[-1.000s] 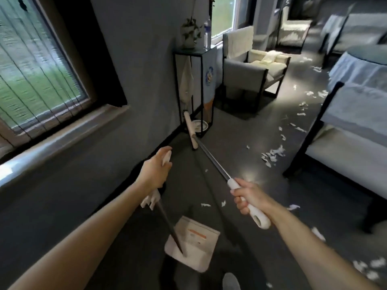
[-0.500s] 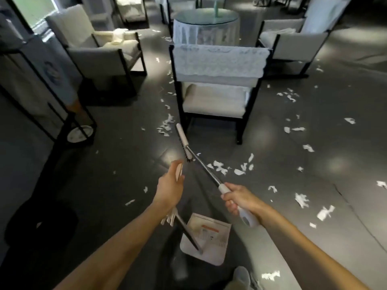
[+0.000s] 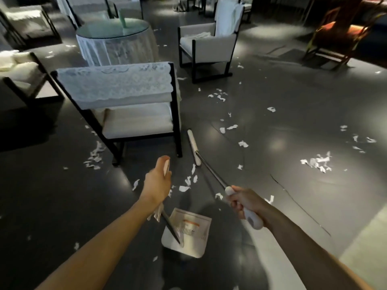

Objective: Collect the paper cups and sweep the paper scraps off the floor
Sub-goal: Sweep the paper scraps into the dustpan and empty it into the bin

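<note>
The left hand (image 3: 158, 183) is holding a white plastic dustpan (image 3: 188, 233) by its long black handle. Its grip is clamped round the handle's white top, in front of the black-framed armchair with white cushions and a lace cover (image 3: 125, 114). The right hand (image 3: 244, 203) is keeping its grip clamped on the white handle of a metal-poled broom (image 3: 211, 174). The broom's white head is sitting just beside the armchair's nearest leg. White torn paper scraps (image 3: 184, 188) are lying on the dark grey floor (image 3: 293, 114), some before the armchair, others at its left side, more well off to its right.
</note>
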Demonstrator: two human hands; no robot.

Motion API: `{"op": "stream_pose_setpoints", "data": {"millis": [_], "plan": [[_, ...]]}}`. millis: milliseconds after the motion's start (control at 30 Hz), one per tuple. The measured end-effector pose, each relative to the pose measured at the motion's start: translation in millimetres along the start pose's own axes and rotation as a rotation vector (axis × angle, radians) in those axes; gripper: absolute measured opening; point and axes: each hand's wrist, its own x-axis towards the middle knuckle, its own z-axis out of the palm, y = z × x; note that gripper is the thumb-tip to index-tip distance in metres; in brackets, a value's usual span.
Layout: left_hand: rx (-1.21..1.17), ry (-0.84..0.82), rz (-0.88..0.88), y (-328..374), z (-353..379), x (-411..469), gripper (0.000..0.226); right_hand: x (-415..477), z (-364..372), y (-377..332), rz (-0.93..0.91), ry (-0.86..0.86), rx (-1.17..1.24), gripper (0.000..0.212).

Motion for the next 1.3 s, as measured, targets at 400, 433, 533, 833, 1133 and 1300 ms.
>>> {"op": "stream_pose_setpoints", "data": {"millis": [400, 433, 533, 833, 1133, 1300], "plan": [[-0.078, -0.021, 0.052, 99.0, 92.9, 291.0, 0.036, 202.8, -102.9, -182.8, -0.012, 0.045, 0.122, 0.026], [-0.095, -0.031, 0.052, 108.3, 98.5, 317.4, 0.035, 221.4, -108.6, -202.0, -0.01, 0.044, 0.132, 0.025], [-0.085, -0.034, 0.076, 141.6, 110.2, 395.8, 0.034, 275.4, -128.0, -261.3, -0.008, 0.035, 0.157, 0.026], [-0.047, -0.072, 0.135, 246.2, 162.4, 623.0, 0.034, 434.7, -207.6, -422.3, -0.036, 0.024, 0.198, 0.026], [-0.052, -0.103, 0.176, 381.6, 261.3, 872.9, 0.041, 608.5, -347.3, -609.9, -0.085, 0.004, 0.148, 0.032], [-0.025, -0.1, 0.214, 454.1, 311.0, 996.9, 0.039, 677.5, -414.8, -714.5, -0.124, 0.069, 0.092, 0.032]]}}
